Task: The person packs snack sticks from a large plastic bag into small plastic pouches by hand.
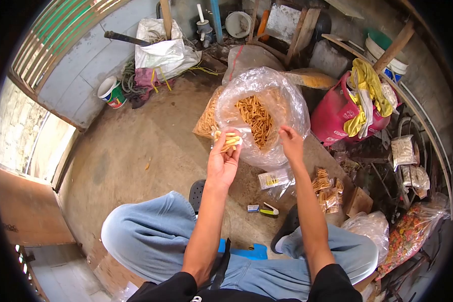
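My left hand (223, 167) is closed around a small clear bag of snack sticks (229, 141), pale yellow and stick-shaped, held over the near left rim of a large clear plastic bag (293, 108). The large bag stands open in front of me, with a heap of brown snack sticks (256, 121) inside. My right hand (292, 144) is at the near right side of the large bag, its fingers pinched together. Whatever may be between those fingertips is too small to make out.
A green stapler (269, 210) and a small blue box (253, 208) lie on the floor between my feet, near a pack of clear bags (276, 178). Filled snack packs (328, 194) are piled to the right. A pink tub (332, 113) stands beyond.
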The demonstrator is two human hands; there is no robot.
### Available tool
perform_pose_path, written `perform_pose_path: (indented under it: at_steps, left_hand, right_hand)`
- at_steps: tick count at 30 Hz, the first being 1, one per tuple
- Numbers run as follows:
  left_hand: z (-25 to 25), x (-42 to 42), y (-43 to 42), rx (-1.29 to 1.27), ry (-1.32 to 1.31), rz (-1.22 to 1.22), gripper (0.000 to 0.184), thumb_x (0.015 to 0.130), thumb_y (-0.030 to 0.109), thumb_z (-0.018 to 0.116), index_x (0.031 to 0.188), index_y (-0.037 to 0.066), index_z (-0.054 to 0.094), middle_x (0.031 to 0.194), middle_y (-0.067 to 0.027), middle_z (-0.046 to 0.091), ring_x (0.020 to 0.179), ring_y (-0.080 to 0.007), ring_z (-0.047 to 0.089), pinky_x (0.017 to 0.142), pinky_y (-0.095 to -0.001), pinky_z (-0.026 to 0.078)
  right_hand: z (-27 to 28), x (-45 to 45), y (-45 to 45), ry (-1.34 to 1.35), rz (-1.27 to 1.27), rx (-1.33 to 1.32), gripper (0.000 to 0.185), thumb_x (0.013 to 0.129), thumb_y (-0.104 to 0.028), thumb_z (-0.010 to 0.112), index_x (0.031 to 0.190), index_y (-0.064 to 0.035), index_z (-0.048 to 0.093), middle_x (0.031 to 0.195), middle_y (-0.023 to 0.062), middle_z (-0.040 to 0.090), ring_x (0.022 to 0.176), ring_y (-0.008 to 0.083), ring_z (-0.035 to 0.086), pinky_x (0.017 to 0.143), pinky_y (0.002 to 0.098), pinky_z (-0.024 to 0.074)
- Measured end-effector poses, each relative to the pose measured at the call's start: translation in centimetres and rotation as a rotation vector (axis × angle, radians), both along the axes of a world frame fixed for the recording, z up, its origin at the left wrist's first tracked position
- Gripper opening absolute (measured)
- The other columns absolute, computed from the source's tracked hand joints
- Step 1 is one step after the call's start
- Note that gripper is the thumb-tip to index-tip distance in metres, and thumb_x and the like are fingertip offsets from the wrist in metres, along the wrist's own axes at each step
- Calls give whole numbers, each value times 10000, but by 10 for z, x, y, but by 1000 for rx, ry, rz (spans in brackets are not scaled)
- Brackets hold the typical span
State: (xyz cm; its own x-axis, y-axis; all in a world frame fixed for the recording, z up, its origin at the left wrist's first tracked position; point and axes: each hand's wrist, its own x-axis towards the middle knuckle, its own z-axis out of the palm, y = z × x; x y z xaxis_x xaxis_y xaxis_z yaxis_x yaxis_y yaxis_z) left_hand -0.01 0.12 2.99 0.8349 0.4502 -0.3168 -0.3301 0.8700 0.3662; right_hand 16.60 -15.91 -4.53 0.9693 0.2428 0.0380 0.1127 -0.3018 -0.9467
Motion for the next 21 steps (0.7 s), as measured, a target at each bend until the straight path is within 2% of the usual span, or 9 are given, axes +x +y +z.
perform_pose_path:
  at_steps: [4, 6, 7, 9, 13, 15, 16, 18, 21]
  left_hand:
    - [-12, 3, 4, -12, 31, 19, 257, 925, 204, 573, 1117, 33, 572, 1105, -77, 627, 1011, -149, 618, 824, -279, 554]
    - [-20, 6, 6, 4, 28, 0, 251, 926, 201, 572, 1125, 48, 570, 1130, -68, 617, 1014, -142, 615, 814, -277, 555]
    - [-23, 8, 8, 22, 7, -16, 254, 927, 197, 570, 1131, 47, 568, 1127, -70, 617, 1007, -142, 616, 802, -272, 558]
    - [-28, 10, 12, 43, -7, -33, 256, 928, 194, 569, 1136, 45, 566, 1124, -72, 618, 1000, -142, 618, 790, -268, 561]
    - [-25, 14, 13, 35, -8, -75, 267, 928, 187, 563, 1137, 20, 552, 1084, -77, 622, 974, -156, 624, 784, -255, 571]
    - [-23, 17, 9, 14, 12, -65, 275, 928, 185, 561, 1135, 5, 540, 1052, -84, 625, 954, -166, 630, 780, -243, 577]
    - [-22, 18, 8, -28, 25, -62, 265, 924, 178, 566, 1130, 11, 544, 1067, -85, 625, 962, -174, 628, 783, -256, 578]
    - [-25, 19, 6, -72, 37, -61, 256, 920, 170, 571, 1124, 17, 548, 1081, -87, 624, 971, -182, 627, 786, -270, 579]
    - [-33, 20, 4, -147, 43, -74, 230, 910, 150, 577, 1107, 33, 559, 1125, -91, 618, 996, -203, 621, 799, -308, 577]
  right_hand:
    - [-65, 21, 9, -93, 124, -161, 257, 839, -140, 571, 1037, 6, 644, 924, 167, 681, 857, 245, 662, 773, 333, 495]
    - [-88, 27, 15, -118, 231, -241, 277, 799, -112, 560, 1041, -10, 650, 913, 207, 666, 861, 326, 654, 782, 377, 503]
    - [-96, 29, 19, -114, 232, -238, 277, 799, -112, 560, 1041, -10, 650, 913, 207, 666, 861, 326, 654, 782, 377, 503]
    - [-110, 27, 31, -89, 229, -451, 247, 761, -142, 606, 967, -12, 647, 872, 174, 669, 833, 306, 654, 747, 374, 508]
    - [-90, 20, 46, -7, 279, -655, 259, 748, -190, 638, 932, -7, 630, 893, 191, 664, 863, 357, 637, 762, 422, 501]
    - [-87, 15, 51, -113, 248, -729, 262, 749, -198, 659, 939, -23, 615, 891, 186, 664, 861, 373, 628, 742, 450, 493]
    - [-83, 13, 53, -109, 247, -730, 262, 749, -198, 659, 939, -23, 615, 891, 186, 664, 861, 373, 628, 742, 450, 493]
    - [-76, 11, 54, -38, 296, -753, 245, 747, -164, 616, 931, -4, 636, 876, 266, 641, 857, 403, 627, 752, 484, 493]
    - [-92, 16, 52, 21, 305, -659, 277, 770, -197, 621, 987, -25, 641, 925, 232, 650, 879, 380, 630, 761, 471, 493]
